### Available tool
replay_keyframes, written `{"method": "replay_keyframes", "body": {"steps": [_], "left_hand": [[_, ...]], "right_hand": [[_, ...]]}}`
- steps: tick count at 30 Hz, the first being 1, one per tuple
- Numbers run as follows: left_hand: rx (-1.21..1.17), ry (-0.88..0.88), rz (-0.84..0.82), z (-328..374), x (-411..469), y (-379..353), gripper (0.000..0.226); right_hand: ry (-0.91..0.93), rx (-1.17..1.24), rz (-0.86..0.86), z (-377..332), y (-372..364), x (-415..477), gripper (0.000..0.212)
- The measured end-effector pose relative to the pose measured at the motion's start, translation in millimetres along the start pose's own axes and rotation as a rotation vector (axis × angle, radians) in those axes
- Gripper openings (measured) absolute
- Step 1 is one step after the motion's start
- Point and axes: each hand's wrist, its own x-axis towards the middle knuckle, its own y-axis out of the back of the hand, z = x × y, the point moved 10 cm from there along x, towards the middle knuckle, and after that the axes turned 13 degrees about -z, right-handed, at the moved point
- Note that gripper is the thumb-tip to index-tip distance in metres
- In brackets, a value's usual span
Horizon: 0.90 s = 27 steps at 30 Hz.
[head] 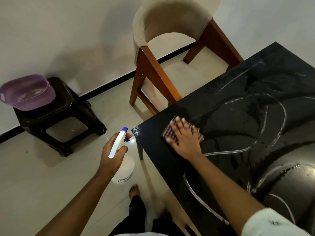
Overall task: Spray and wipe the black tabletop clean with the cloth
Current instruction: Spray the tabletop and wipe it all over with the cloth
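The black tabletop [247, 116] fills the right side, wet and streaked with white wipe marks. My right hand [185, 138] lies flat with straight fingers on a folded checked cloth [169, 132], pressing it onto the tabletop near its left corner. My left hand [113, 153] grips the neck of a white spray bottle [125, 171] with a blue nozzle, held over the floor just left of the table corner.
A wooden chair with a beige back [163, 48] stands at the table's far-left edge. A dark plastic stool [59, 116] by the wall carries a purple basin [27, 92]. My bare feet [133, 191] stand on the tiled floor.
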Motion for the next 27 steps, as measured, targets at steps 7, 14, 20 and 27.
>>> {"method": "replay_keyframes", "body": {"steps": [7, 14, 20, 27], "left_hand": [[-0.047, 0.076, 0.052, -22.8, -19.2, -20.2, 0.049], [-0.117, 0.066, 0.086, -21.7, -43.2, -40.8, 0.053], [-0.111, 0.067, 0.125, -25.0, -55.3, -46.2, 0.053], [-0.093, 0.087, 0.120, -30.4, -59.6, -52.1, 0.051]], "right_hand": [[0.279, -0.101, 0.047, -37.0, -72.2, -122.9, 0.075], [0.027, -0.064, 0.016, 43.8, 3.3, -4.4, 0.075], [0.072, -0.047, 0.062, 7.3, -22.9, -51.6, 0.078], [0.316, -0.119, 0.085, -31.2, -90.9, -157.4, 0.074]]}}
